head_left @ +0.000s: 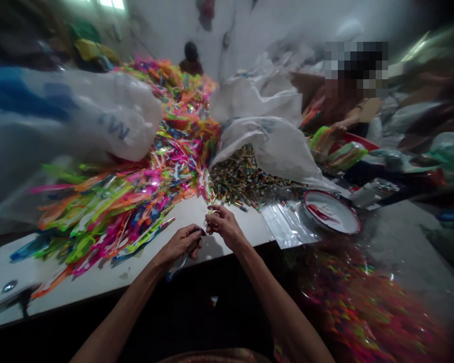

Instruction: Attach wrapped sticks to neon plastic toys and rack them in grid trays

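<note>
My left hand (185, 243) is closed over the near edge of a white table, gripping a dark bluish plastic strip (182, 259) that hangs below the fingers. My right hand (223, 224) is beside it, with thumb and fingers pinched together around something small and pale that I cannot make out. The two hands nearly meet. Left of them spreads a big heap of bright plastic strips (136, 201) in pink, green, orange and blue. Beyond the right hand, many small battery-like cylinders (245, 174) spill from the mouth of a white sack (283, 146).
Clear plastic bags (289, 224) lie right of my hands, beside a red-rimmed white plate (333, 214) holding small red pieces. A large stuffed sack (109, 111) stands left. Another person (348, 101) sits at the back right, near bundled coloured strips (344, 156). More coloured pieces (363, 302) lie low right.
</note>
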### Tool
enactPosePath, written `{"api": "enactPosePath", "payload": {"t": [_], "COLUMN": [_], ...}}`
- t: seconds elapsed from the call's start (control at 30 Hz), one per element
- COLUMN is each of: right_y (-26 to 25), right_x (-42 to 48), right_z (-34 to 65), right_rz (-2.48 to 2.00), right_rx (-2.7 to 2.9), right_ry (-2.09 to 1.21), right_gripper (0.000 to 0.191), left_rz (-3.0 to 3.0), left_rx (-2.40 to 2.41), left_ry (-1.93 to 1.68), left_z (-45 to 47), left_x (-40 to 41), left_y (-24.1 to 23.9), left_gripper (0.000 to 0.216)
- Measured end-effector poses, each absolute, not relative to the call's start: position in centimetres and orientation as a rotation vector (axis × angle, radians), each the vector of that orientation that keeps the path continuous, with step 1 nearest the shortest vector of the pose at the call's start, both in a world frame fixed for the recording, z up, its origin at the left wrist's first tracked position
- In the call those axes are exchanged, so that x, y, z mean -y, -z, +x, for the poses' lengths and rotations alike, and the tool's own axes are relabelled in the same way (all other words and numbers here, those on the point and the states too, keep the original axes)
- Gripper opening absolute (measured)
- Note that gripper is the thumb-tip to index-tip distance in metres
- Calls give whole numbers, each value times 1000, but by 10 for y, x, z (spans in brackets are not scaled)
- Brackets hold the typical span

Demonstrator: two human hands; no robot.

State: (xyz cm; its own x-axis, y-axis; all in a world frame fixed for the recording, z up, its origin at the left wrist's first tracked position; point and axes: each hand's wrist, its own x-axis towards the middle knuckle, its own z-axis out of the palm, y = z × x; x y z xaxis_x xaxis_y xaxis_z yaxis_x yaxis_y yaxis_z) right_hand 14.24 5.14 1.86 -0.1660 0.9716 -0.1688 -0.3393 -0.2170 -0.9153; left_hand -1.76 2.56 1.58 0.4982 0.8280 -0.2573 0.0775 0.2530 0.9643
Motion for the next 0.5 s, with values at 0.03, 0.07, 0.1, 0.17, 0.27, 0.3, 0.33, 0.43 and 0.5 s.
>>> {"api": "enactPosePath", "payload": {"t": [0.03,0.07,0.1,0.17,0.27,0.3,0.33,0.43,0.5], "right_y": [-19,-19,-18,-17,-16,-17,-18,-24,-27], "right_x": [-49,-48,-46,-43,-40,-39,-38,-37,-36], "right_z": [140,139,139,140,143,144,144,143,142], "right_rz": [-1008,-1017,-1025,-1032,-1039,-1049,-1060,-1106,-1150], "right_rx": [936,943,943,927,904,898,896,928,972], "right_ry": [-1603,-1605,-1605,-1602,-1581,-1575,-1570,-1537,-1484], "right_gripper": [43,41,40,40,39,39,39,40,40], "left_rz": [1227,1229,1228,1218,1207,1208,1209,1215,1223], "left_rx": [-938,-948,-960,-981,-976,-970,-967,-962,-962], "left_ry": [-635,-642,-646,-640,-632,-631,-630,-631,-634], "left_z": [-16,-16,-15,-14,-15,-15,-15,-14,-14], "left_x": [-24,-23,-22,-20,-16,-15,-14,-13,-13], "left_y": [-17,-17,-18,-19,-22,-23,-24,-25,-24], "left_gripper": [32,30,28,23,18,17,17,17,22]}}
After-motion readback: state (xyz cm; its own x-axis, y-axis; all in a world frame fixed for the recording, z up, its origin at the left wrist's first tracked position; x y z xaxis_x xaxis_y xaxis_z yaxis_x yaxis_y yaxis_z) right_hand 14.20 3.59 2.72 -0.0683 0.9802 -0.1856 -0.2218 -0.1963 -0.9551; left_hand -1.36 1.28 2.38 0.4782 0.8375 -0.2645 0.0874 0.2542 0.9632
